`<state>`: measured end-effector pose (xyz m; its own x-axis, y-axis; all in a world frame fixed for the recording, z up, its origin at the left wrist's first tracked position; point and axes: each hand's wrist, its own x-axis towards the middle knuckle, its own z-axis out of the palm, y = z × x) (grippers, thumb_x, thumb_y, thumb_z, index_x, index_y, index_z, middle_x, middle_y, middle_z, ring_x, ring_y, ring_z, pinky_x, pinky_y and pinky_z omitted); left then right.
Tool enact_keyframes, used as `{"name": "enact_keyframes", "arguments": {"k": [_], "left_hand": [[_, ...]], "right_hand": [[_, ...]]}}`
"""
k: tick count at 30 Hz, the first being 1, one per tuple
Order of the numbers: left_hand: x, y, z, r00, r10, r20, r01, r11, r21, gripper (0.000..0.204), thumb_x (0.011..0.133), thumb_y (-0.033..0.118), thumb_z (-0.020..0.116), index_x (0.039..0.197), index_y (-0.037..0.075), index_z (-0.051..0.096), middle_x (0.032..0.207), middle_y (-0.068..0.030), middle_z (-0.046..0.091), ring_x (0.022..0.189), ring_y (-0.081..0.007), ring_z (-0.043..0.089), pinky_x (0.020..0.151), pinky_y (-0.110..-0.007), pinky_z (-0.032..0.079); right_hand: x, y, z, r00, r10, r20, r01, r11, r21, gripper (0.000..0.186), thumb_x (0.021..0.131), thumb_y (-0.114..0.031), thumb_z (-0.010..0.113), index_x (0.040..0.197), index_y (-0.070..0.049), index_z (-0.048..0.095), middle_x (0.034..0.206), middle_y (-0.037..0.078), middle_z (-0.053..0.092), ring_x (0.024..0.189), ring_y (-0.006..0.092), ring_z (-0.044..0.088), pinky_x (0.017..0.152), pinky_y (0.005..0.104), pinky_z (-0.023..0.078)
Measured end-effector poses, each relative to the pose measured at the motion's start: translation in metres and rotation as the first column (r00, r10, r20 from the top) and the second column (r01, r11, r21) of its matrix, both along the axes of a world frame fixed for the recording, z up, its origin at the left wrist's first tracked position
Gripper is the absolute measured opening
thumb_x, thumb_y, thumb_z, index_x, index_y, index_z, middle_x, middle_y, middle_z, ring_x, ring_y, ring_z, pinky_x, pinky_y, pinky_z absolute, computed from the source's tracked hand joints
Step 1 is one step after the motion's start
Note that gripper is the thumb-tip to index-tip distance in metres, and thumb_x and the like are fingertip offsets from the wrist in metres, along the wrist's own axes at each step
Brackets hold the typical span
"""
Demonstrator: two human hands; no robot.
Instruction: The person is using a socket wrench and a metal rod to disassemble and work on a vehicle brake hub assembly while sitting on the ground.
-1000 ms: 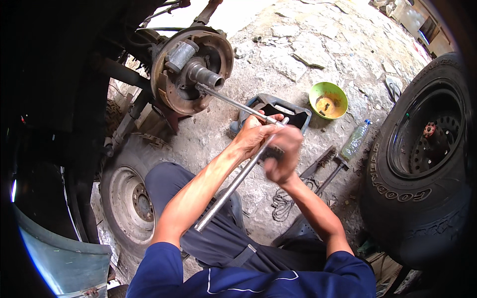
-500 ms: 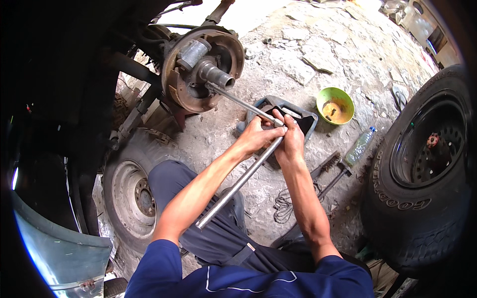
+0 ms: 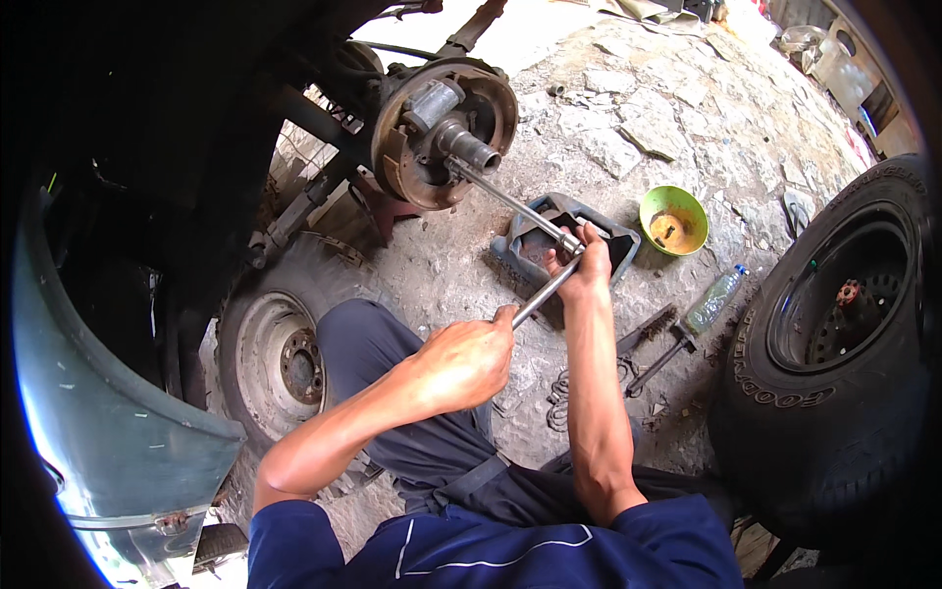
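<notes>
A long steel socket wrench [image 3: 515,206] reaches out to the brake assembly [image 3: 446,123], its extension's far end against the backing plate just below the hub spindle [image 3: 471,149]. My left hand [image 3: 466,363] is closed around the wrench's handle bar, which slants down toward my left knee. Around the joint where extension and bar meet, my right hand [image 3: 587,263] is wrapped, with its thumb along the metal. The bar's lower end is hidden by my left hand. Brake shoes curve around the spindle, and a grey cylindrical part [image 3: 434,104] sits above it.
Below the wrench lies a cut-open dark plastic container [image 3: 510,250]. To its right are a green bowl [image 3: 682,201] with small parts, a plastic bottle [image 3: 714,302] and a brush [image 3: 648,329]. Wheels stand at left [image 3: 257,363] and right [image 3: 751,363]; a green car panel [image 3: 108,422] is at lower left.
My left hand has moved from the joint down along the handle bar and now grips it. My right hand stays at the joint. The view has shifted slightly.
</notes>
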<state>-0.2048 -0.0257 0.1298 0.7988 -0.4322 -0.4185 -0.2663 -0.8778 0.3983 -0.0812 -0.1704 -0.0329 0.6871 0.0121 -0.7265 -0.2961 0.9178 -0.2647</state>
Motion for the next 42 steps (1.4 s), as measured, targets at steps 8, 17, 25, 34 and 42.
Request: {"name": "enact_keyframes", "arguments": {"k": [8,17,25,34,42], "left_hand": [[-0.009,0.013,-0.013,0.992,0.018,0.127,-0.016,1.0,-0.012,0.029,0.088,0.019,0.057,0.091,-0.009,0.051,0.055,-0.0236,0.055,0.056,-0.0432,0.059,0.053,-0.05,0.047],[-0.014,0.014,-0.032,0.98,0.063,0.19,-0.056,0.998,-0.04,0.016,0.083,0.008,0.055,0.086,-0.007,0.054,0.053,-0.0227,0.053,0.053,-0.0416,0.058,0.05,-0.047,0.047],[-0.023,0.019,-0.046,0.966,0.056,0.254,-0.053,0.998,-0.017,0.017,0.083,0.008,0.055,0.091,-0.007,0.055,0.052,-0.0218,0.053,0.053,-0.0401,0.059,0.049,-0.047,0.047],[-0.046,0.036,-0.127,0.914,0.163,0.371,-0.105,0.979,-0.172,0.025,0.087,0.009,0.053,0.107,-0.006,0.049,0.051,-0.0187,0.054,0.047,-0.0367,0.059,0.042,-0.046,0.046],[-0.025,-0.003,-0.274,0.802,0.422,0.422,-0.23,0.871,-0.434,0.025,0.094,0.023,0.052,0.102,0.0,0.048,0.058,-0.0155,0.058,0.047,-0.0357,0.058,0.041,-0.046,0.044]], "right_hand": [[-0.013,-0.001,-0.016,0.962,-0.084,0.259,-0.019,0.928,0.373,0.032,0.09,-0.037,0.06,0.094,-0.006,0.052,0.101,0.019,0.065,0.037,0.0038,0.038,0.031,0.0154,0.03],[-0.005,0.004,-0.033,0.979,-0.138,0.149,0.085,0.945,0.316,0.032,0.096,-0.035,0.051,0.078,-0.008,0.047,0.082,0.01,0.064,0.033,0.0049,0.033,0.025,0.0189,0.026],[-0.012,0.008,-0.034,0.979,-0.084,0.185,0.048,0.98,0.192,0.031,0.097,-0.037,0.048,0.086,-0.008,0.045,0.086,0.007,0.062,0.037,0.0069,0.032,0.028,0.0212,0.026],[-0.014,0.008,0.017,0.957,0.051,0.286,0.025,0.967,-0.253,0.033,0.099,-0.036,0.044,0.086,-0.006,0.049,0.081,0.006,0.061,0.035,0.0072,0.031,0.029,0.0228,0.024],[-0.009,0.02,0.005,0.809,0.184,0.558,0.255,0.746,-0.615,0.03,0.095,-0.03,0.055,0.079,-0.005,0.054,0.078,0.008,0.066,0.033,0.0048,0.034,0.028,0.0222,0.026]]}}
